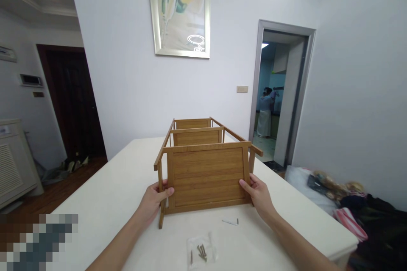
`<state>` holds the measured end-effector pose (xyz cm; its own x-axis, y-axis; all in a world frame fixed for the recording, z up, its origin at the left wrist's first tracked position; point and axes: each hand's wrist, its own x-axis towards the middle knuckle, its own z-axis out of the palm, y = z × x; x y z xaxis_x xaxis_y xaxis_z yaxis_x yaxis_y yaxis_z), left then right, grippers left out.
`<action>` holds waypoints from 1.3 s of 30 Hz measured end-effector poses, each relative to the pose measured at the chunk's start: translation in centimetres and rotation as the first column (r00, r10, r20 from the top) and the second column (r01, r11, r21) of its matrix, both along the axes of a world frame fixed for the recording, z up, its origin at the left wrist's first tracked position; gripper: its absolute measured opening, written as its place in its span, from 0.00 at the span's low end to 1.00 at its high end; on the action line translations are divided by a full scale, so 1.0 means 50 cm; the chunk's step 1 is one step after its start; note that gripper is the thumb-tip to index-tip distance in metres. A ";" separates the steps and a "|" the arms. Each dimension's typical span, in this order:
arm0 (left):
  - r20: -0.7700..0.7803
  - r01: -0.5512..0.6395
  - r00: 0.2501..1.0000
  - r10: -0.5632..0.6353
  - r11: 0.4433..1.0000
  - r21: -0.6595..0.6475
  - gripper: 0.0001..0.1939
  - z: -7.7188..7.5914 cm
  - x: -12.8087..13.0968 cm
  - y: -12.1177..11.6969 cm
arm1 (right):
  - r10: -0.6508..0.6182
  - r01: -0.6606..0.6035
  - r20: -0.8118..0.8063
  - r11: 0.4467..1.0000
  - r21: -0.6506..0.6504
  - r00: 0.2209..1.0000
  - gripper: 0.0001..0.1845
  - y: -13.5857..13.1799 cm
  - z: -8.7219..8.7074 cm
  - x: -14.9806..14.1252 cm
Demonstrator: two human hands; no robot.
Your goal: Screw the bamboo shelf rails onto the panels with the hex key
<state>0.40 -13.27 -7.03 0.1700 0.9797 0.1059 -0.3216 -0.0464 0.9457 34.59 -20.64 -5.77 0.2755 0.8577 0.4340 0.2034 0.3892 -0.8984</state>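
A wooden shelf (208,173) is seen lying down on the white table (121,178), at the middle of its near half. Its long axis is pointed away from the wearer, toward the pale wall (127,84), and its near end is faced almost squarely to the camera. Three flat panels are stood on edge, one behind another, and are joined by slim, straight rails. Post ends are left jutting past the nearest panel, toward the wearer.

The nearest panel is shaped as a wide rectangle, with a flat middle bordered by a raised frame; its brown wood is marked by fine streaks of grain running crosswise.

The near end is grasped from both sides. By the left hand (152,199), the left edge is pinched, the thumb laid on the front and the fingers curled around behind. By the right hand (261,197), the right edge is held likewise, its rear fingers partly hidden.

On the smooth tabletop, a thin, bent metal key (230,222) is placed just before the shelf. Nearer still, a clear, crinkled plastic bag (194,244) is seen with slender, brass-coloured screws (202,253).
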 end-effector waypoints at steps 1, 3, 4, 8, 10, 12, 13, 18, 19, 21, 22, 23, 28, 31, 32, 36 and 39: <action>0.014 -0.007 1.000 0.007 1.000 -0.010 0.24 0.000 0.000 0.000 | -0.033 0.033 0.069 0.999 -0.008 0.997 0.30 0.004 -0.004 0.001; 0.043 -0.006 0.999 0.007 1.000 -0.024 0.25 -0.001 -0.001 0.001 | -0.081 0.087 0.166 0.996 -0.034 0.983 0.29 0.010 -0.009 0.005; 0.056 -0.005 0.998 0.006 1.000 -0.030 0.25 -0.001 -0.002 0.001 | -0.100 0.113 0.204 0.992 -0.053 0.974 0.27 0.012 -0.010 0.009; 0.092 -0.020 0.995 0.025 0.998 -0.052 0.24 0.001 0.000 -0.002 | -0.171 0.234 0.400 0.965 -0.115 0.901 0.19 0.018 0.002 0.029; 0.090 -0.018 0.996 0.022 0.999 -0.051 0.23 0.004 0.000 -0.003 | -0.162 0.253 0.477 0.958 -0.133 0.864 0.16 0.020 0.010 0.036; 0.063 -0.009 0.998 0.012 0.999 -0.038 0.24 0.005 0.000 -0.004 | -0.133 0.247 0.533 0.957 -0.150 0.836 0.12 0.019 0.014 0.039; 0.040 -0.009 0.999 0.010 1.000 -0.028 0.24 0.005 -0.001 -0.003 | -0.122 0.246 0.554 0.957 -0.154 0.823 0.09 0.018 0.013 0.040; -0.088 -0.053 0.995 0.053 0.999 0.006 0.21 -0.004 -0.010 0.004 | -0.188 0.312 0.613 0.945 -0.100 0.768 0.03 -0.001 -0.008 0.032; -0.098 -0.051 0.994 0.051 0.999 0.006 0.21 -0.006 -0.011 0.005 | -0.204 0.324 0.617 0.942 -0.088 0.760 0.04 -0.006 -0.013 0.030; -0.096 -0.034 0.995 0.034 0.999 0.001 0.21 -0.008 -0.012 0.006 | -0.223 0.338 0.618 0.938 -0.074 0.754 0.05 -0.015 -0.018 0.027; -0.091 -0.025 0.996 0.025 1.000 -0.003 0.22 -0.008 -0.013 0.006 | -0.228 0.341 0.612 0.938 -0.071 0.757 0.06 -0.019 -0.019 0.027; -0.084 -0.016 0.996 0.015 1.000 -0.009 0.22 -0.007 -0.012 0.006 | -0.234 0.342 0.603 0.937 -0.069 0.763 0.07 -0.023 -0.019 0.029; -0.056 0.002 0.998 -0.004 0.999 -0.035 0.23 -0.004 -0.009 0.003 | -0.301 0.369 0.481 0.928 -0.050 0.823 0.09 -0.024 -0.011 0.054; -0.041 -0.017 0.999 0.016 0.999 -0.039 0.25 -0.006 -0.007 0.002 | -0.267 0.314 0.379 0.947 -0.069 0.886 0.13 -0.016 -0.009 0.078; -0.038 -0.028 0.999 0.026 0.999 -0.043 0.25 -0.006 -0.006 0.001 | -0.209 0.257 0.358 0.962 -0.092 0.910 0.15 -0.013 -0.011 0.085; -0.031 -0.061 0.998 0.059 0.996 -0.072 0.25 -0.006 -0.001 -0.002 | 0.064 0.011 0.324 0.974 -0.226 0.944 0.19 -0.010 -0.030 0.096; -0.021 -0.082 0.997 0.080 0.993 -0.086 0.26 -0.005 0.004 -0.004 | 0.124 -0.031 0.328 0.961 -0.275 0.936 0.20 -0.005 -0.048 0.097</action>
